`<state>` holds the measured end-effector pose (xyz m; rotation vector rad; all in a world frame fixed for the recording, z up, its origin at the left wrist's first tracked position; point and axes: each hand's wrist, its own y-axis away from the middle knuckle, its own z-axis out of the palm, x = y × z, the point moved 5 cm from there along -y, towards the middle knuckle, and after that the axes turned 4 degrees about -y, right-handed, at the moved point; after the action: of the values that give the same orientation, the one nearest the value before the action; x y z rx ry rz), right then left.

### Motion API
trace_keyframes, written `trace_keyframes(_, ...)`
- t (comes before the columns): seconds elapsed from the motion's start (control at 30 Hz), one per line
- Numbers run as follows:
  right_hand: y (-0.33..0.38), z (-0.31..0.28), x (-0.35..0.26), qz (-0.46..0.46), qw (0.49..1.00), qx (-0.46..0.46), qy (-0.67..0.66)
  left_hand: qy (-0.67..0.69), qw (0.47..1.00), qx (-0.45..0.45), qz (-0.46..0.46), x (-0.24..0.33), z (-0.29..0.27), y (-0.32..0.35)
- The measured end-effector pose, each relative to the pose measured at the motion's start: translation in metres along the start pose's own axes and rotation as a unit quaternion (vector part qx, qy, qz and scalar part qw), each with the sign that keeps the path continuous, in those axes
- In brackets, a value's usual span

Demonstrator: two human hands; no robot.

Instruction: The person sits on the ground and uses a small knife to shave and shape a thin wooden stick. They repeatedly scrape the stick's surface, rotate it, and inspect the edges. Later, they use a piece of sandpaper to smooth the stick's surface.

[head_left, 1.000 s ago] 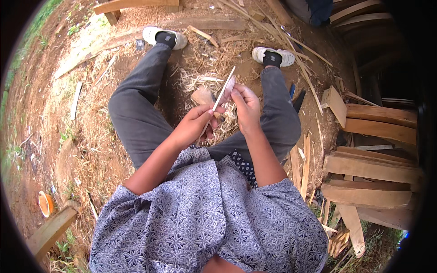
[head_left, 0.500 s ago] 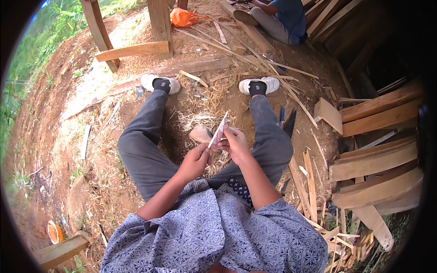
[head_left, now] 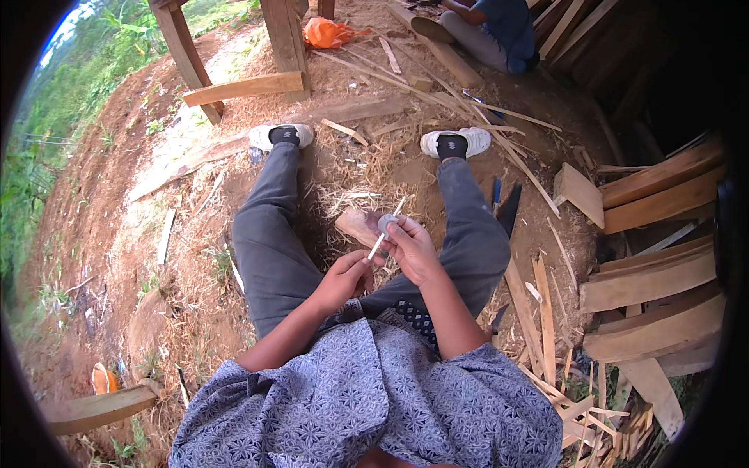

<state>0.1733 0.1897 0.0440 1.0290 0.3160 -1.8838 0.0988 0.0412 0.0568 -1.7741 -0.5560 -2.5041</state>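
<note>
— What lies on the right?
— Stacked wooden planks [head_left: 655, 281], with thin offcuts [head_left: 546, 312] scattered on the dirt near them.
— And further up?
— An orange bag [head_left: 328, 33] beside a wooden post [head_left: 285, 39]. Another person [head_left: 491, 31] sits near it on the ground.
— Anything on the left?
— Green plants [head_left: 47, 156] along the edge, and a loose board [head_left: 246, 88] leaning across the posts.
</note>
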Motion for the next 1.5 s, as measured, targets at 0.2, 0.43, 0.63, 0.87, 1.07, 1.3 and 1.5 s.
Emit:
trace_keyframes(0.2,0.009,-0.002,-0.010,-0.021,0.999,0.000,-0.042,0.047,0.998,-0.033,0.003,-0.006,0.013,-0.006)
trace_keyframes(0.43,0.031,0.008,-0.026,-0.028,0.996,-0.037,-0.074,0.074,0.996,-0.033,0.027,-0.007,0.019,-0.006)
trace_keyframes(0.63,0.036,0.012,-0.014,-0.041,0.990,-0.087,-0.107,0.091,0.995,-0.027,0.037,0.003,0.016,0.009)
trace_keyframes(0.87,0.035,0.024,-0.020,-0.051,0.987,-0.119,-0.091,0.134,0.990,-0.033,0.015,0.013,0.010,0.017)
trace_keyframes(1.07,0.023,0.011,-0.014,-0.008,0.985,-0.140,-0.098,0.130,0.989,-0.071,-0.023,0.005,0.011,0.021)
trace_keyframes(1.3,0.012,0.018,-0.008,-0.021,0.998,-0.020,-0.061,0.080,0.996,-0.034,-0.024,0.007,0.006,0.026)
trace_keyframes(1.5,0.002,0.012,-0.009,-0.025,0.999,0.004,-0.042,-0.038,0.999,0.000,0.036,-0.011,-0.011,0.026)
